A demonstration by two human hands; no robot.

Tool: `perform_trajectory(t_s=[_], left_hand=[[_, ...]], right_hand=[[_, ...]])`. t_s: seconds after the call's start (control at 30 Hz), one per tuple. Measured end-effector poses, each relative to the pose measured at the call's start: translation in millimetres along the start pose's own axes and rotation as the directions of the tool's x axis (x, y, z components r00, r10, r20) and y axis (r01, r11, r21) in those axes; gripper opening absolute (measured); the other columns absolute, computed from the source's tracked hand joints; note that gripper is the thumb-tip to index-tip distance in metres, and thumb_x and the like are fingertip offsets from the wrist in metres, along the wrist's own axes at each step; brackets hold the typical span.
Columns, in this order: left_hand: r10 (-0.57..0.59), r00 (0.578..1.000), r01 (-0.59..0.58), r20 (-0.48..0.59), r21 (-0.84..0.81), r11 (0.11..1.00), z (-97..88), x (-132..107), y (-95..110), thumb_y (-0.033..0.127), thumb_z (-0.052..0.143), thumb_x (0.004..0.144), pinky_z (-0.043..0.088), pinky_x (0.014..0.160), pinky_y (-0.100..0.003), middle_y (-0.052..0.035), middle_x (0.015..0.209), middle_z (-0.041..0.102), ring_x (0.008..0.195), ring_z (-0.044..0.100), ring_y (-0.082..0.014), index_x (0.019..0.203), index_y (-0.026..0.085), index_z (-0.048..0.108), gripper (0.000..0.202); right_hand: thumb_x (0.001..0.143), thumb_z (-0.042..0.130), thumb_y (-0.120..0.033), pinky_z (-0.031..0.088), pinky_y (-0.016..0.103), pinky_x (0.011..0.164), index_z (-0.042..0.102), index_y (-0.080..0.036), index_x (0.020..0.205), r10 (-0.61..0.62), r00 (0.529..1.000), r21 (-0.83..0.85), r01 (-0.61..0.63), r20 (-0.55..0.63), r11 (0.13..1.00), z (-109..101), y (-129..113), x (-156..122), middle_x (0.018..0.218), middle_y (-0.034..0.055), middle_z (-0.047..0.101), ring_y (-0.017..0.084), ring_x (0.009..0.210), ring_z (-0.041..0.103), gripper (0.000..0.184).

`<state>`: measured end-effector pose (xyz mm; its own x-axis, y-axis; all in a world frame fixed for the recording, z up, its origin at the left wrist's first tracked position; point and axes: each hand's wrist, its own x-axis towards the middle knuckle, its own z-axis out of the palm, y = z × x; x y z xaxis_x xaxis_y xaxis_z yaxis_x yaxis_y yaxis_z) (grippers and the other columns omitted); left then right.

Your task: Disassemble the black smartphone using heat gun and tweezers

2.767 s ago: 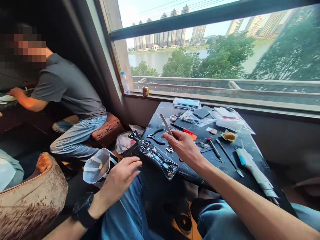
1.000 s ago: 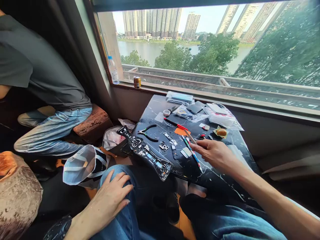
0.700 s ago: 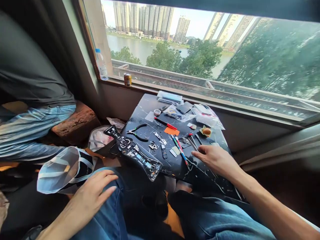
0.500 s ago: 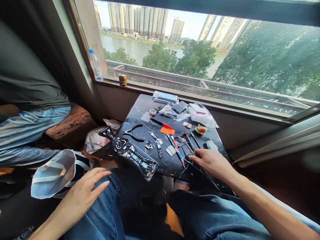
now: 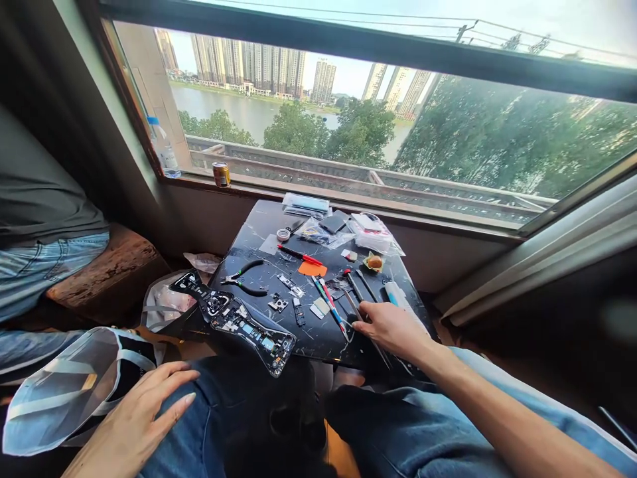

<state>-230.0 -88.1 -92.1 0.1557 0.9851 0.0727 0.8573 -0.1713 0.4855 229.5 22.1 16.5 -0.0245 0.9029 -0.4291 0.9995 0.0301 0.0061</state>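
Observation:
My left hand (image 5: 144,408) lies on my left thigh with its fingers stretched out, holding nothing. Over the table's near right part, my right hand (image 5: 393,326) has thumb and fingers closed around a slim metal tool like tweezers (image 5: 352,304); the palm hides its middle. Left of that hand lie a blue and a red-white slim tool (image 5: 331,309), and beyond it a red-ended screwdriver (image 5: 354,285). An opened black electronic device (image 5: 249,330) with bare circuit boards lies at the near left edge. Small loose parts (image 5: 298,311) and pliers (image 5: 246,279) are near it.
The black marbled table (image 5: 249,232) stands under a window. Plastic packets (image 5: 375,232), a tape roll (image 5: 283,235), a red pen (image 5: 301,255) and an orange card (image 5: 312,269) lie on it. A bag (image 5: 64,392) is at left, near a seated person (image 5: 44,219).
The view has shifted, so the table sits further left and lower. My right hand has closed on the slim metal tool. My left hand stays on my thigh.

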Motion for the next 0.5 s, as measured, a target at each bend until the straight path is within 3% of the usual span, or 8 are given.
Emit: perform_trajectory(t_s=[0.1, 0.27, 0.5], left_hand=[[0.017, 0.999, -0.018, 0.039, 0.027, 0.999, -7.2, 0.1, 3.8, 0.071, 0.055, 0.094, 0.06, 0.103, -0.044, -0.0039, 0.127, 0.079, 0.121, 0.075, -0.0307, 0.114, 0.038, 0.084, 0.049], [0.046, 0.999, -0.047, 0.011, 0.043, 0.998, -11.1, 1.4, 7.1, 0.07, 0.055, 0.093, 0.062, 0.099, -0.042, -0.0035, 0.123, 0.08, 0.113, 0.078, -0.0295, 0.109, 0.038, 0.085, 0.047], [0.017, 0.998, -0.018, -0.066, -0.009, 1.0, 5.6, -2.7, -7.5, 0.067, 0.054, 0.094, 0.064, 0.095, -0.04, -0.0006, 0.124, 0.08, 0.112, 0.078, -0.0275, 0.112, 0.042, 0.084, 0.043]], right_hand=[[0.104, 0.067, -0.039, 0.061, 0.046, 0.094, 0.066, -0.02, 0.132, -0.033, 0.999, 0.002, 0.033, 0.018, 0.999, -0.3, 3.8, -0.4, 0.134, 0.0105, 0.068, 0.025, 0.112, 0.07, 0.034], [0.104, 0.068, -0.039, 0.061, 0.047, 0.094, 0.066, -0.019, 0.132, -0.047, 0.998, -0.012, 0.047, 0.039, 0.999, -0.1, 9.7, -1.0, 0.134, 0.0106, 0.068, 0.025, 0.112, 0.07, 0.035], [0.104, 0.068, -0.039, 0.061, 0.047, 0.095, 0.066, -0.019, 0.133, -0.062, 0.997, -0.034, 0.063, 0.039, 0.997, -3.0, 7.9, -4.4, 0.134, 0.0107, 0.068, 0.025, 0.112, 0.07, 0.035]])
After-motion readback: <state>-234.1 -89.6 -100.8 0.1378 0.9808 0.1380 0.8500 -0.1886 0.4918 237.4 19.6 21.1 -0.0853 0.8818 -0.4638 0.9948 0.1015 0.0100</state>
